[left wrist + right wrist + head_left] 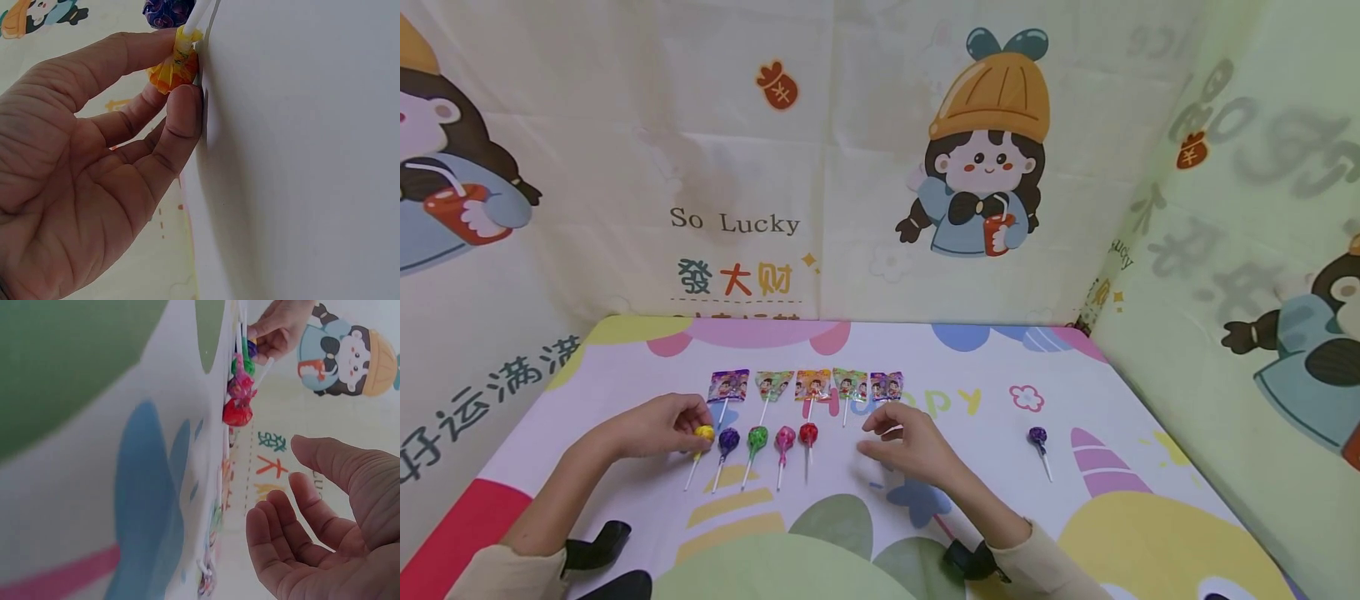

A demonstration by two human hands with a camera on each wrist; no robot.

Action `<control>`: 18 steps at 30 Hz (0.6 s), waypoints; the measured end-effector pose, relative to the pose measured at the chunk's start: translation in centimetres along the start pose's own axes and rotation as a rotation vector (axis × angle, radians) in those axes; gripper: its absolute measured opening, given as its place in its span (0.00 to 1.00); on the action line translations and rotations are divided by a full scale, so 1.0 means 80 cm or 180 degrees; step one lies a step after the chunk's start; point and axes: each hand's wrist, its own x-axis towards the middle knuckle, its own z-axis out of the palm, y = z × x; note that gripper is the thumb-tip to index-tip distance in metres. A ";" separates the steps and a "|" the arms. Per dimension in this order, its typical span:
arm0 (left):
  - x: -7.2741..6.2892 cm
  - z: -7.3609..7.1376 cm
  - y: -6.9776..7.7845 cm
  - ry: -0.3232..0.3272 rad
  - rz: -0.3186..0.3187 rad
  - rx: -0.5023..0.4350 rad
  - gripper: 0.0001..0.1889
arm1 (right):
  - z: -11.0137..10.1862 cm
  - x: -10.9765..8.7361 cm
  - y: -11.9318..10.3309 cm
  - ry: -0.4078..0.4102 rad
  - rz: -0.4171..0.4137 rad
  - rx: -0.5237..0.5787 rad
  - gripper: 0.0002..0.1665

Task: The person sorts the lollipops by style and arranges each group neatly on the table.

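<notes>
My left hand (pixel 664 427) pinches a yellow lollipop (pixel 703 432) by its wrapped head between thumb and fingertips; the stick points toward me. To its right, in one row, lie a dark purple lollipop (pixel 728 441), a green lollipop (pixel 757 437), a pink lollipop (pixel 785 438) and a red lollipop (pixel 808 434). The left wrist view shows the yellow wrapper (pixel 175 72) between thumb and fingers. My right hand (pixel 912 444) hovers to the right of the red lollipop, fingers loosely bent and holding nothing. In the right wrist view its thumb and fingers (pixel 269 544) stand apart.
Behind the row lie several flat-wrapped lollipops, among them a purple packet (pixel 728 386), an orange packet (pixel 812 385) and a green packet (pixel 850 385). Another dark purple lollipop (pixel 1038 437) lies alone at the right. Printed cloth walls (pixel 865 167) enclose the patterned table (pixel 970 358).
</notes>
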 end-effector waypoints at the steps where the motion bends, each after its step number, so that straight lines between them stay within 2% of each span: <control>1: 0.000 0.000 0.000 0.0001 0.0003 0.0002 0.17 | -0.003 -0.002 0.002 0.0008 0.0005 -0.0007 0.15; 18: 0.000 -0.002 -0.001 -0.0019 -0.0013 -0.0005 0.17 | -0.043 -0.030 0.019 0.0211 0.0191 -0.0108 0.16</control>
